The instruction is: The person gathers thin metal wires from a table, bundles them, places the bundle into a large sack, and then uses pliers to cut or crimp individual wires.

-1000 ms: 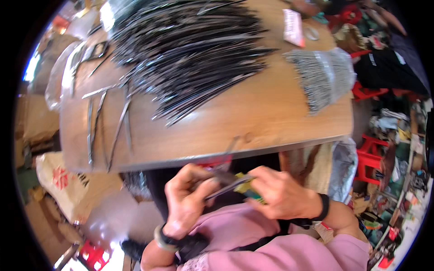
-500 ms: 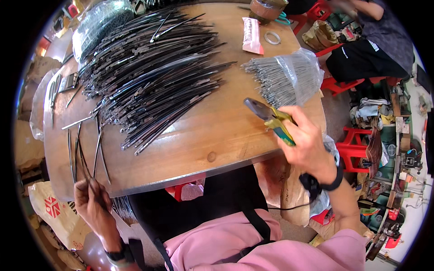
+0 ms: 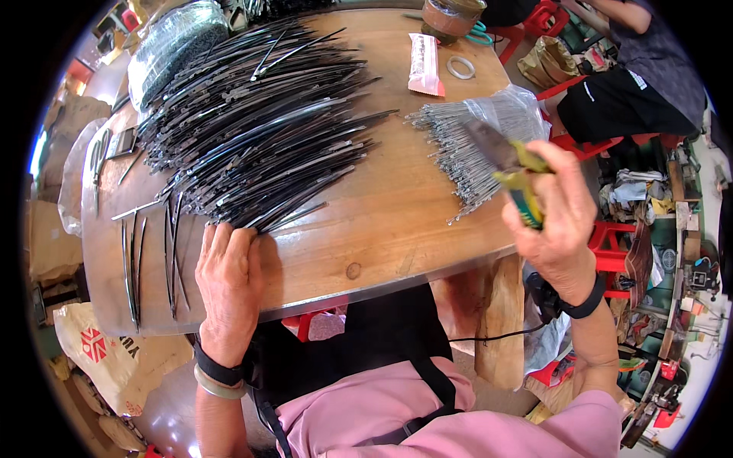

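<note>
A large pile of thin black strips covers the left and middle of the wooden table. At its near end my left hand is closed, with the fingers curled over the strip ends. One strip runs out from beside these fingers toward the right; the fingertips themselves are partly hidden. In my right hand are pliers with yellow-green handles, raised over the right side of the table. Their jaws point up and left, in front of a bundle of thin silvery wires. A few separate strips lie at the near left edge.
A clear-wrapped bundle stands behind the pile. Scissors lie at the left edge. Farther back are a pink-white packet, a ring and a brown container. Another person sits at the far right, near red stools.
My left hand has let go of the strips at the near left edge and moved right and up to the pile. The pliers have moved right and up, in front of the wires.
</note>
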### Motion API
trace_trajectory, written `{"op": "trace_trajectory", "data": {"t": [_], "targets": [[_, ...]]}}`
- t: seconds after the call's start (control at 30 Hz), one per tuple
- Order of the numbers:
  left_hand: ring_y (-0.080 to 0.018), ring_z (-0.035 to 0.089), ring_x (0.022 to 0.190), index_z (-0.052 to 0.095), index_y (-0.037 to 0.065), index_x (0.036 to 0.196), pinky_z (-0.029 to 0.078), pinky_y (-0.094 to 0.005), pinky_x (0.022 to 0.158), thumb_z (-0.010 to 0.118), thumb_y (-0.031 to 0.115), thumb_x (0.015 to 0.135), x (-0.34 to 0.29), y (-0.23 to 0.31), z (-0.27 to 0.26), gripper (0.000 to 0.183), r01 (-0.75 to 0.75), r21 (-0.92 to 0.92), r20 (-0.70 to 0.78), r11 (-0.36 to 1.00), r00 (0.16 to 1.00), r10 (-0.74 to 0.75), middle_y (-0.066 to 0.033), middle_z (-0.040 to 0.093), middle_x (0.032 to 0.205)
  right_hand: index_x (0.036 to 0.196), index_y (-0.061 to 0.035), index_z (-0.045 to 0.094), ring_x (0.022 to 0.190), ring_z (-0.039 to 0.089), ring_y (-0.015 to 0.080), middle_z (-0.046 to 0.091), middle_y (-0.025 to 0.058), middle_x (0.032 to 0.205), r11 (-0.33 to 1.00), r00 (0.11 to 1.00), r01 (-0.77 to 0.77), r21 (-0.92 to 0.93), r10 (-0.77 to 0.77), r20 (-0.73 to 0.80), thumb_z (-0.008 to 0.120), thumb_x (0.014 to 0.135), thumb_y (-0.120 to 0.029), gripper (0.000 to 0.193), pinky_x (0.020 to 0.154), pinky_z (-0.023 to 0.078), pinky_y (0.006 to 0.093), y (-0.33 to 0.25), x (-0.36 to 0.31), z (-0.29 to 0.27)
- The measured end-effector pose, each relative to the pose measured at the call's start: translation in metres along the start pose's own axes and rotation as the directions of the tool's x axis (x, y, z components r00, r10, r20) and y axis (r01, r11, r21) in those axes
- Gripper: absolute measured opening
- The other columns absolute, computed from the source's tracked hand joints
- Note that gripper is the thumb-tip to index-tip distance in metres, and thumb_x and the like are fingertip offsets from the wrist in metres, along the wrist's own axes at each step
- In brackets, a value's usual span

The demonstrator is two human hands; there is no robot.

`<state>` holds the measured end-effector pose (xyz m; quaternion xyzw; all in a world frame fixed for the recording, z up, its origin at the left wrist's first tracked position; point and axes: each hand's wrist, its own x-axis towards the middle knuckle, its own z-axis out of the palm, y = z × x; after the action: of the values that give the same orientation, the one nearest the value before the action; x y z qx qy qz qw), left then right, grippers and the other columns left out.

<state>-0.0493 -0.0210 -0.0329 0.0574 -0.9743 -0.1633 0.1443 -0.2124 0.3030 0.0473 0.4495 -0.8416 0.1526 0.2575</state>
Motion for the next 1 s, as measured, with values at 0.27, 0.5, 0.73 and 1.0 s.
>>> {"op": "trace_trajectory", "data": {"t": [0.27,0.5,0.73,1.0], "targets": [[-0.0354,0.052,0.094,0.062,0.002,0.096,0.045,-0.0438,0.078,0.064,0.0,0.08,0.004,-0.005,-0.015,0.016,-0.082,0.082,0.053,0.993,0.996,0.077,-0.0139,0.055,0.095,0.089,0.0035,0.063,0.091,0.066,0.0335,0.062,0.0178,0.112,0.986,0.997,-0.03,-0.166,0.041,0.063,0.074,0.065,0.004,0.026,0.078,0.054,0.0378,-0.006,0.008,-0.037],[-0.0371,0.054,0.09,0.059,0.001,0.098,0.046,-0.0423,0.076,0.061,0.0,0.086,0.008,-0.014,-0.022,0.013,-0.054,0.058,-0.106,0.997,0.993,0.06,-0.0162,0.057,0.097,0.096,0.0002,0.068,0.085,0.061,0.0175,0.064,0.0095,0.109,0.709,0.767,-0.552,0.439,0.638,-0.066,0.067,0.089,-0.008,0.011,0.074,0.048,0.0277,-0.04,-0.009,-0.044],[-0.0153,0.056,0.069,0.055,0.004,0.109,0.044,-0.0279,0.064,0.054,0.009,0.1,-0.029,-0.008,-0.048,0.01,0.421,-0.907,0.338,-0.003,0.723,-0.602,-0.0077,0.062,0.092,0.103,-0.0046,0.064,0.09,0.053,0.018,0.054,0.0084,0.116,-0.808,0.482,0.123,0.575,0.556,0.678,0.07,0.089,-0.009,0.016,0.063,0.043,0.0296,-0.043,-0.1,0.012],[-0.0254,0.062,0.077,0.054,0.005,0.129,0.048,-0.0352,0.066,0.054,0.011,0.1,-0.032,0.049,-0.048,0.029,0.396,-0.619,0.743,-0.679,0.577,-0.34,-0.014,0.065,0.104,0.096,-0.006,0.063,0.09,0.053,0.0181,0.052,0.0095,0.117,-0.79,0.507,-0.039,0.612,0.512,0.693,0.075,0.084,-0.012,0.018,0.063,0.043,0.0289,-0.083,-0.081,0.035]]}}
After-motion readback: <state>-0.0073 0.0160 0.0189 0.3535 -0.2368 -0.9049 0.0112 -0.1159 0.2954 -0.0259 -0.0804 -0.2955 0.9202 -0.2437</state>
